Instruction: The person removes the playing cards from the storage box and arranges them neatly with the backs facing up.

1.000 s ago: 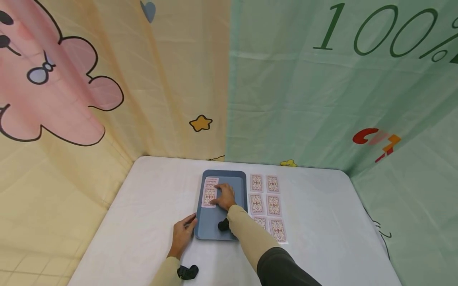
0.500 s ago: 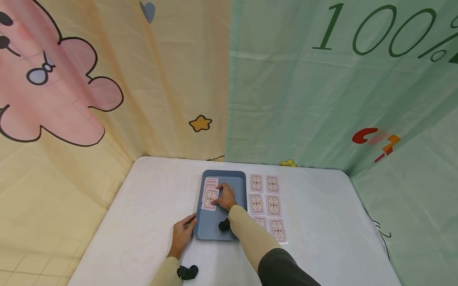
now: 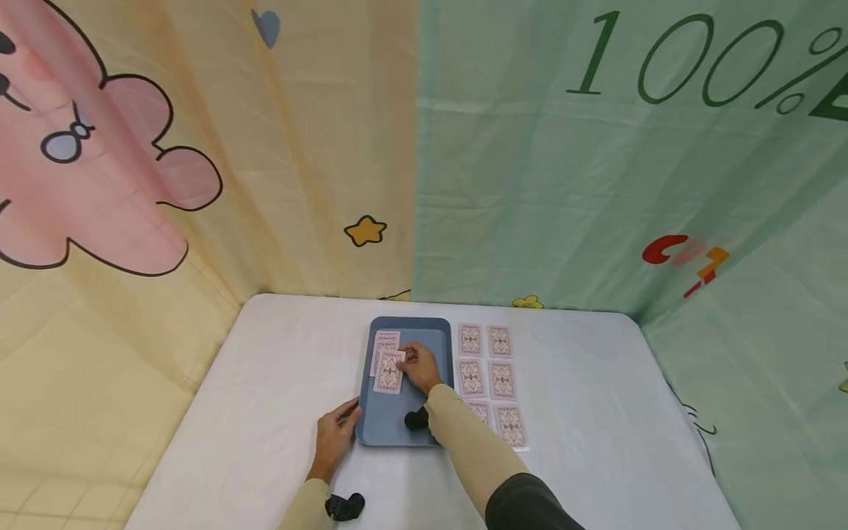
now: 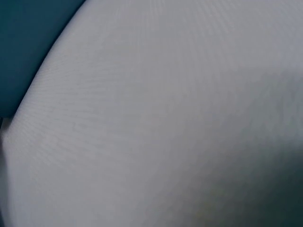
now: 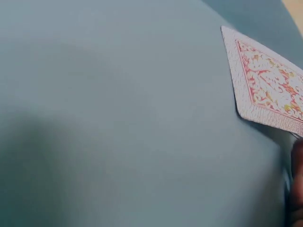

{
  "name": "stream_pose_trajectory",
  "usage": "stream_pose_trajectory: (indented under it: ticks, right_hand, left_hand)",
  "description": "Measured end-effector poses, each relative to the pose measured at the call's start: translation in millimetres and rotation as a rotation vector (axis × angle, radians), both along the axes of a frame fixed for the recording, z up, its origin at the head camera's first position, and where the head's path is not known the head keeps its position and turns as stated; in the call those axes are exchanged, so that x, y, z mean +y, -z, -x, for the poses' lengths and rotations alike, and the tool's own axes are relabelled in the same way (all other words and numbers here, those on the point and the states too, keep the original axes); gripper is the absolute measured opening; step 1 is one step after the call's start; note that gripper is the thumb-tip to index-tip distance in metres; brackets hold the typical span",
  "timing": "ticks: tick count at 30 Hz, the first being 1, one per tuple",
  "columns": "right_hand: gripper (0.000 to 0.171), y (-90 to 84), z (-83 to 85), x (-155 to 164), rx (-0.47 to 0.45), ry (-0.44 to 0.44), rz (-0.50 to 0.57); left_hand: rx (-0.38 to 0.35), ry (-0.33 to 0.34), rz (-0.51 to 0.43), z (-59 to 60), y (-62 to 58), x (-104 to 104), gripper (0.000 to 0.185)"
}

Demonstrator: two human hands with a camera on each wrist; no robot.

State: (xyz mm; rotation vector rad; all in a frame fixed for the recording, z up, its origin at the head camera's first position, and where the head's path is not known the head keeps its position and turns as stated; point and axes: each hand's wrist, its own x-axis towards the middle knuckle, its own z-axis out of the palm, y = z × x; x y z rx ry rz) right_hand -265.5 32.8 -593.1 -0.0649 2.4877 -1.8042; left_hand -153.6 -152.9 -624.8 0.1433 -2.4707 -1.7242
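your right hand [image 3: 419, 366] covers the right edge of the card [image 3: 389, 371] it holds, and this card hides most of the second card [image 3: 383, 340] under it on the tray [image 3: 404, 430]. your forearm hides part of the two nearest cards [image 3: 511, 425] on the bench [image 3: 265, 383]. in the right wrist view the card [image 5: 267, 85] is cut off by the right edge, and only a blurred fingertip [image 5: 297, 184] shows. the left wrist view is blurred; you see only cloth and a tray corner [image 4: 28, 42].
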Motion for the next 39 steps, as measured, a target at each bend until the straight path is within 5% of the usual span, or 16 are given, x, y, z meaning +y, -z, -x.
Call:
stream_pose_trajectory:
  ticks: [11, 20, 27, 39]
  right_hand:
    - [0.022, -13.2, -2.7, 9.7, -0.024, -0.002, 0.099]
    - [0.028, -33.1, -5.6, 31.0, 0.012, -0.006, 0.077]
    - [0.027, -41.7, -6.2, 53.0, 0.036, 0.022, 0.081]
    - [0.028, -33.3, -6.9, 101.1, 0.052, 0.083, 0.075]
  left_hand:
    - [-0.064, -0.008, 0.015, 1.0, -0.9, -4.0, 0.031]
    - [0.000, -0.013, 0.012, 2.3, 0.8, -2.9, 0.029]
    - [-0.031, -0.008, -0.015, 3.4, -0.4, -3.9, 0.030]
    - [-0.041, 0.003, 0.001, 2.1, -0.9, -0.7, 0.031]
